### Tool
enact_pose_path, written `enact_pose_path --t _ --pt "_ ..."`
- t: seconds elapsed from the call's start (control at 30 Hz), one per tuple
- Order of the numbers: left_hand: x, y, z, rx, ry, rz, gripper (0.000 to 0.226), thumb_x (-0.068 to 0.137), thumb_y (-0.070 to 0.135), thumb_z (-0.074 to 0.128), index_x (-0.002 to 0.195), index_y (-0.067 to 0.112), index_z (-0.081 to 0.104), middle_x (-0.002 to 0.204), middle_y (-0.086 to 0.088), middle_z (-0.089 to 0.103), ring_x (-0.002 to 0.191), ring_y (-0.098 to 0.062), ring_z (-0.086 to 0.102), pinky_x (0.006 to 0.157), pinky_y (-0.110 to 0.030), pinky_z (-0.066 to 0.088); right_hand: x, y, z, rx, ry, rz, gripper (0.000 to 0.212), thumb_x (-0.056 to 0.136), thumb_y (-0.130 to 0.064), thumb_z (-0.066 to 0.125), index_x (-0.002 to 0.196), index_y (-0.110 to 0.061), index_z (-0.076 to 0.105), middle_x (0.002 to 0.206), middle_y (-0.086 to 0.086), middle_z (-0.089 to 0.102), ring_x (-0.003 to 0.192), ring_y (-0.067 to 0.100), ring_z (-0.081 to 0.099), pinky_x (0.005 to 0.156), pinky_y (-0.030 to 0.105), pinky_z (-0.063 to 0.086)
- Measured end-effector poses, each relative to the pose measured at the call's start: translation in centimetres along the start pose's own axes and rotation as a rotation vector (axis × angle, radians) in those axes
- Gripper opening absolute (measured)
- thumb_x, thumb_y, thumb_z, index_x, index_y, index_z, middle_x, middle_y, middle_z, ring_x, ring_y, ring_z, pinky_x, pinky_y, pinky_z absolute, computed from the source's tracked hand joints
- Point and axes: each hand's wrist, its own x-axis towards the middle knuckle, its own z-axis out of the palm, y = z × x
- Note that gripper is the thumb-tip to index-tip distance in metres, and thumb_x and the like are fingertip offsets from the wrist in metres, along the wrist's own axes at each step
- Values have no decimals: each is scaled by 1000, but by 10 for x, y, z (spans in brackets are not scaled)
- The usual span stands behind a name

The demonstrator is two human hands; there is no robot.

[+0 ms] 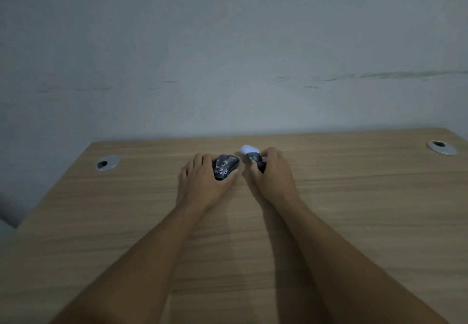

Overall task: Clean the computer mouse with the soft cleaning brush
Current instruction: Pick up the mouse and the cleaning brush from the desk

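A round metal grommet [107,163] sits at the far left of the wooden desk [354,222]. The left hand [202,182] wraps around the black computer mouse [225,166] near the desk's far edge. Just beside it, the right hand [272,171] grips the soft cleaning brush [250,155], its white bristles pointing away. Another grommet [442,147] lies far right.

Wooden desk [329,222] bears a black mouse [226,166].

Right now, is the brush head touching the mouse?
Apart. In the head view, a strip of bare desk shows between the white brush head and the mouse, held by the right hand and the left hand.
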Motion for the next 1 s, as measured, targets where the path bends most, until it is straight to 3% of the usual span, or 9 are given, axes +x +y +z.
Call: enact_pose_path --t 0.2,0.37,0.47,0.53,0.67,0.77,1.0 --pt "22 -10 -4 -58 -80 82 55 85 78 55 123 38 62 122 15 59 123 -17 59 111 -42 46 16 1 3 86 53 4 21 109 -30 62 112 -9 67 109 9 72 99 30 69 80 35 47" --pt "37 -14 -6 -110 -71 95 49 86 73 63 123 41 66 116 18 62 116 -14 61 107 -40 48 36 -1 3 156 120 83 28 111 -34 62 102 -8 69 94 3 72 84 23 63 66 25 34" --pt "43 -15 -9 -166 -29 62 50 83 74 66 120 41 68 111 21 67 108 -12 65 97 -40 55 47 -1 1 171 130 111 32 108 -39 67 96 -9 68 86 0 70 76 18 60 65 10 42" --pt "49 -17 -10 -187 -12 28 52 81 78 67 117 41 68 107 20 70 103 -11 67 89 -40 58 54 -3 2 167 116 100 29 107 -38 69 92 -13 69 79 -5 67 71 5 60 65 4 42" --pt "54 -19 -9 -220 -8 42 49 82 72 74 117 39 73 106 19 71 102 -9 66 85 -30 54 61 -6 4 126 107 39 37 108 -32 67 72 -26 58 65 -8 60 66 -9 61 61 7 41" --pt "53 -22 -8 -289 -6 46 43 84 65 79 118 40 75 107 19 71 100 -4 65 78 -15 43 65 -3 5 127 123 12 44 109 -32 66 68 -27 52 61 -6 56 62 -7 58 57 12 40" --pt "67 -26 -3 -284 -9 40 48 78 69 79 117 42 76 105 18 72 100 -3 66 89 -34 57 69 -6 14 257 193 -40 30 111 -36 64 90 -15 71 74 -3 68 67 1 60 64 15 42"
